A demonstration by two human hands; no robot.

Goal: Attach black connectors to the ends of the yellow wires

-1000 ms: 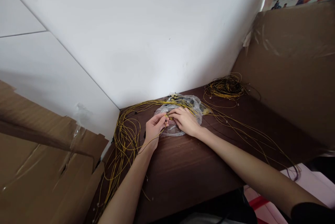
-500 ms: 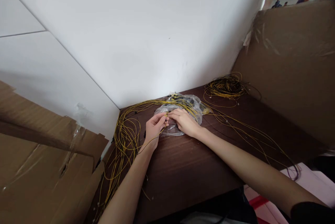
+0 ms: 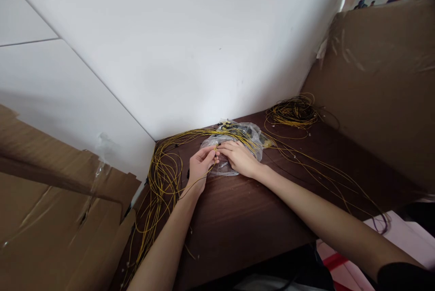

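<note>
My left hand (image 3: 201,166) is closed in a pinch on a small yellow connector (image 3: 215,147), with a thin wire (image 3: 199,181) running from it down across my wrist. From the right, the fingertips of my right hand (image 3: 239,157) meet the same connector, and its fingers are held together. Both hands are over a clear plastic bag (image 3: 229,172), which holds small black and yellow parts (image 3: 253,131). Behind my fingers a bundle of yellow and black wires (image 3: 192,133) crosses the bag. The exact grip at the fingertips is partly hidden.
Loose wires (image 3: 159,173) hang over the left side of the dark wooden table (image 3: 234,218). A coiled wire bundle (image 3: 294,113) lies at the back right. Cardboard (image 3: 61,209) stands left, a large carton (image 3: 377,87) right, and a white panel (image 3: 190,55) behind. Pink material (image 3: 397,241) is at the lower right.
My fingers have shifted only very slightly around the connector. The bag and wires look unchanged.
</note>
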